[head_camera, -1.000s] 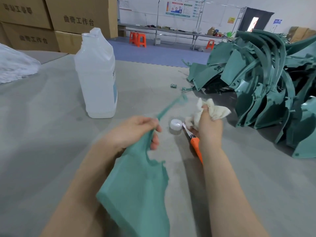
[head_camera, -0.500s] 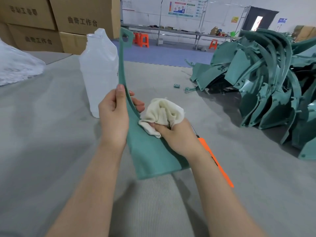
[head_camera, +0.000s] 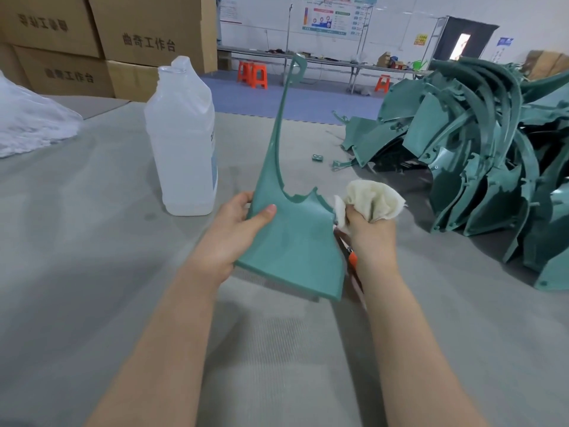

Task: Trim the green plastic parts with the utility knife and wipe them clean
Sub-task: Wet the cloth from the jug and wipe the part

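Note:
My left hand (head_camera: pixel 237 232) grips a green plastic part (head_camera: pixel 295 245) by its left edge, thumb on the face, and holds it upright with its long thin arm pointing up. My right hand (head_camera: pixel 371 234) clutches a bunched cream cloth (head_camera: pixel 374 200) against the part's right edge. The orange utility knife (head_camera: pixel 352 258) lies on the table behind the part, mostly hidden by my right wrist. A heap of green plastic parts (head_camera: pixel 480 167) is piled at the right.
An uncapped translucent plastic bottle (head_camera: pixel 181 140) stands left of the held part on the grey felt table (head_camera: pixel 92 241). A small green offcut (head_camera: pixel 317 158) lies beyond. Cardboard boxes (head_camera: pixel 123 41) and a white plastic bag (head_camera: pixel 27 124) sit at the far left.
The green part has been lifted from flat to upright and turned face-on to me. My right hand with the cloth slid from the part's face to its right edge.

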Available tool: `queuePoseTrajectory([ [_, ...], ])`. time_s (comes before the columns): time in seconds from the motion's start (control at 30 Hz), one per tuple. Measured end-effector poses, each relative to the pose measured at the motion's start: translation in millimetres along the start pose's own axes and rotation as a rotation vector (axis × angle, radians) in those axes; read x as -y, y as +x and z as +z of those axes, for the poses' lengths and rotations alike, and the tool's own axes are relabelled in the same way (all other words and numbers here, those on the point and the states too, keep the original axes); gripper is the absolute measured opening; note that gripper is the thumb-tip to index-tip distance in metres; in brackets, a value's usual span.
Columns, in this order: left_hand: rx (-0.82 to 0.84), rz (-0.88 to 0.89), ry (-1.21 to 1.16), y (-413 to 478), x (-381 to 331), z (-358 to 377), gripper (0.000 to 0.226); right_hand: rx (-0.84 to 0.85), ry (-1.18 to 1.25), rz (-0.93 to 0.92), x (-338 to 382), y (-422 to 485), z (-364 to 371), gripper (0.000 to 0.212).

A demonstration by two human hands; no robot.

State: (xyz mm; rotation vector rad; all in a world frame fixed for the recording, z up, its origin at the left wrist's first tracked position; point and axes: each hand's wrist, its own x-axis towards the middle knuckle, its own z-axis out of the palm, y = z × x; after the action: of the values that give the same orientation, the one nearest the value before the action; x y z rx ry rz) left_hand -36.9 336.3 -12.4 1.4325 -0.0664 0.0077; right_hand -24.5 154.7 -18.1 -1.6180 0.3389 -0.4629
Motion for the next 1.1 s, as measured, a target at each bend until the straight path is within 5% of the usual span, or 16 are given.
queuePoseTrajectory([
  [0.17,0.089,-0.016,-0.009,0,-1,-4,0.022,0.076,0.175,-0.01,10,-2,-6,0.033],
  [0.23,0.1,-0.01,-0.006,-1,-1,-4,0.022,0.272,0.362,0.149,16,-7,-8,0.024],
  [0.3,0.103,-0.009,0.012,-1,-1,-4,0.021,0.53,0.486,0.271,21,-14,-11,0.038],
  [0.4,0.118,0.004,0.07,0,0,-5,0.021,0.682,0.332,0.187,18,-16,-14,0.05],
  [0.5,0.135,0.023,0.127,1,0,-5,0.021,0.717,0.249,0.101,16,-17,-13,0.026],
  [0.6,0.109,0.037,0.166,1,1,-7,0.024,0.69,0.109,0.037,16,-16,-9,0.01],
  [0.73,0.057,0.056,0.199,2,1,-9,0.026,0.583,-0.049,0.005,13,-17,-1,0.022],
  [1.1,-0.114,0.189,0.159,-2,-6,4,0.011,0.335,0.111,0.123,17,-13,-8,0.047],
])
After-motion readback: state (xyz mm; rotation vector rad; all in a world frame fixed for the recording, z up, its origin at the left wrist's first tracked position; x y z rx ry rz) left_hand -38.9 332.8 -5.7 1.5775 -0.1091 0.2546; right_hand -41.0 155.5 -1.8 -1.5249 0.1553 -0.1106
